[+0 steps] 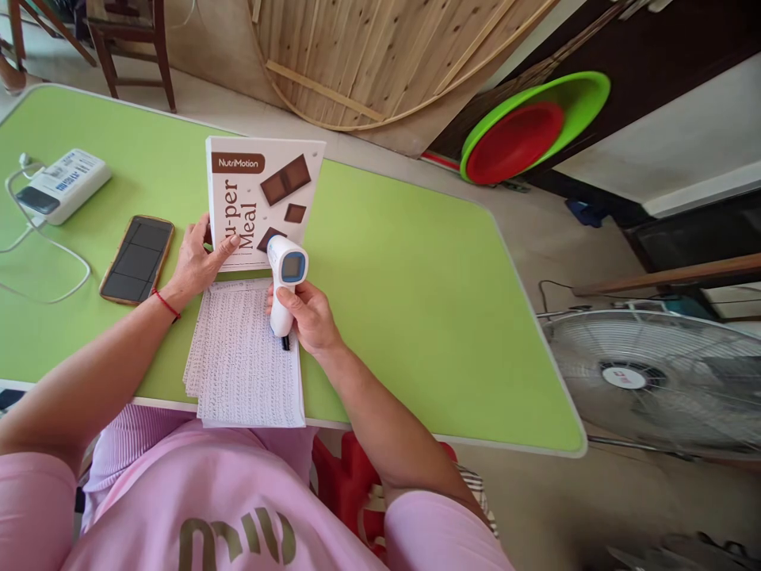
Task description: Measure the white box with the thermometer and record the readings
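Head view: left hand [195, 266] steadies a white box [261, 202] on the green table [416, 301] — printed "NutriMotion", "Meal" — while right hand [309, 317] is closed around a white handheld thermometer [284, 285] over printed sheets [243, 357].

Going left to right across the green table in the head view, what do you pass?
Power bank → phone → left hand on the NutriMotion box → right hand gripping the handheld scanner → bare green table.
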Tool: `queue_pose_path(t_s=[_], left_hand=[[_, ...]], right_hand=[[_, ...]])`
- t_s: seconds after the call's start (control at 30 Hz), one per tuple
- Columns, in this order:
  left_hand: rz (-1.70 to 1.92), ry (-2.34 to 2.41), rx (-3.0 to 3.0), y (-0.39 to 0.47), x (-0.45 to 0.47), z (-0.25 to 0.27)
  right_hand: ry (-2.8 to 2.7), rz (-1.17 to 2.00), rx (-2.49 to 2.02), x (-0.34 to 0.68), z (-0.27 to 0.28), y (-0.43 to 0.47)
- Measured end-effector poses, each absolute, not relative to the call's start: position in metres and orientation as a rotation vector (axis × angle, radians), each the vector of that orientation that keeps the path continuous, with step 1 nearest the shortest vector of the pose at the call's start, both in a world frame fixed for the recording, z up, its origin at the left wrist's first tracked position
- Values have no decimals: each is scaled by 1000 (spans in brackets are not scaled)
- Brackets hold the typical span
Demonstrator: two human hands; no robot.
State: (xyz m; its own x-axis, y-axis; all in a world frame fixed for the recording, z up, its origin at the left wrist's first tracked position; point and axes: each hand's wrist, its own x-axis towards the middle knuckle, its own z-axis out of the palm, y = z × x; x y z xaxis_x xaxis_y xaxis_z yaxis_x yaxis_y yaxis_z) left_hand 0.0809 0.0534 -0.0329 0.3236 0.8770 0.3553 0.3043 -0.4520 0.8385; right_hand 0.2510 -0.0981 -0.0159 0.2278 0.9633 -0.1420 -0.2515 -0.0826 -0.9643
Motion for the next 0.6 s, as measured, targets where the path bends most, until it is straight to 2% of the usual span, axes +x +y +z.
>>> queue_pose_path(t_s=[0.6], left_hand=[[1100,958,1915,54,80,-29]], right_hand=[[-868,1068,-1292,264,-11,-99]])
